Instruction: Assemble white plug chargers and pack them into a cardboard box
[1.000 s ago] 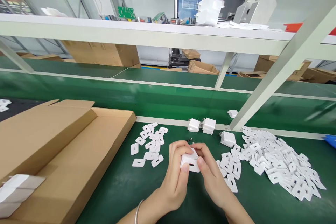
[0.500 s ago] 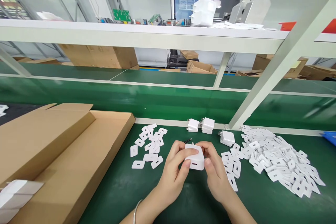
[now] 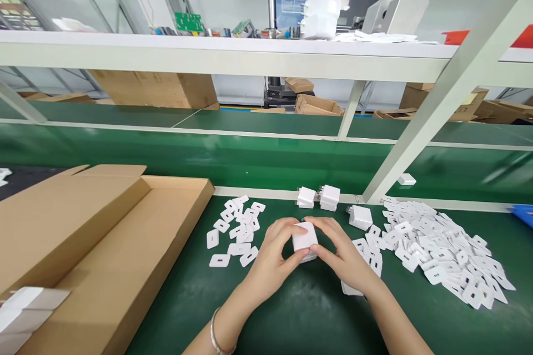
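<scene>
Between my two hands is a white power adapter [image 3: 305, 237], its smooth square face turned up. My left hand [image 3: 278, 249] grips its left side with thumb and fingers. My right hand [image 3: 335, 247] closes round its right side, fingers at the far edge and thumb at the near corner. Loose white cover plates [image 3: 245, 234] with small slots lie to the left of my hands. More plates [image 3: 373, 259] sit by my right wrist, partly hidden behind it. Beyond my hands stand white adapters with metal prongs [image 3: 328, 198], another [image 3: 306, 197] beside them and one farther right [image 3: 360, 217].
A large heap of white plates [image 3: 445, 249] covers the right of the green table. At left lies an open cardboard box [image 3: 166, 238] with white pieces in its near corner. A slanted post [image 3: 416, 133] and a shelf [image 3: 233, 64] rise beyond. A white block [image 3: 406, 179] shows behind the post.
The adapter has been turned in my hands: its slotted end faced me before, and now a plain square face shows. My right hand has closed in on it. A white block has appeared behind the post.
</scene>
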The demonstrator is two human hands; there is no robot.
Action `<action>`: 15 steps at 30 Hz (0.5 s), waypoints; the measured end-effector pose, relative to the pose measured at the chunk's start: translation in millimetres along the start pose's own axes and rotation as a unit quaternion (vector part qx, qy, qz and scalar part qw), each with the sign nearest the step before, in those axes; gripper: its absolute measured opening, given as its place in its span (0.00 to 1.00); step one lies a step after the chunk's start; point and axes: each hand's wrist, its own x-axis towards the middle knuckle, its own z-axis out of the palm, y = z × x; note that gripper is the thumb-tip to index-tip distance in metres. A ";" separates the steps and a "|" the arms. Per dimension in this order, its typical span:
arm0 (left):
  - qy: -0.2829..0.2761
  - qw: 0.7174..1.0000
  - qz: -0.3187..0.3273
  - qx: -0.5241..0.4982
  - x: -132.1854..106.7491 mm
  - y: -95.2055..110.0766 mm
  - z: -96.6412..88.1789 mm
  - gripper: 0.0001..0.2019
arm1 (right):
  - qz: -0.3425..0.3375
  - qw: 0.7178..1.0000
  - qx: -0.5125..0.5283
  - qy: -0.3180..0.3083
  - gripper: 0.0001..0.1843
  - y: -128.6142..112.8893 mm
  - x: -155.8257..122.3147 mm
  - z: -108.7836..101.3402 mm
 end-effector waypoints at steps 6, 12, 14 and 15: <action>0.003 0.996 0.022 0.088 -3.0 -4.7 11.6 0.15 | 0.034 0.999 -0.031 -0.022 0.25 16.3 -1.7 -9.1; 0.039 0.992 0.012 0.116 27.6 -17.8 -12.0 0.15 | 0.132 0.955 -0.261 0.055 0.17 41.6 -28.0 -24.4; 0.015 0.983 0.024 0.181 57.4 -29.0 -19.1 0.15 | 0.146 0.922 -0.357 0.037 0.10 54.3 -37.7 -24.0; -0.003 0.979 0.029 0.203 74.3 -34.8 -20.2 0.17 | 0.148 0.909 -0.389 0.031 0.08 60.1 -41.1 -22.4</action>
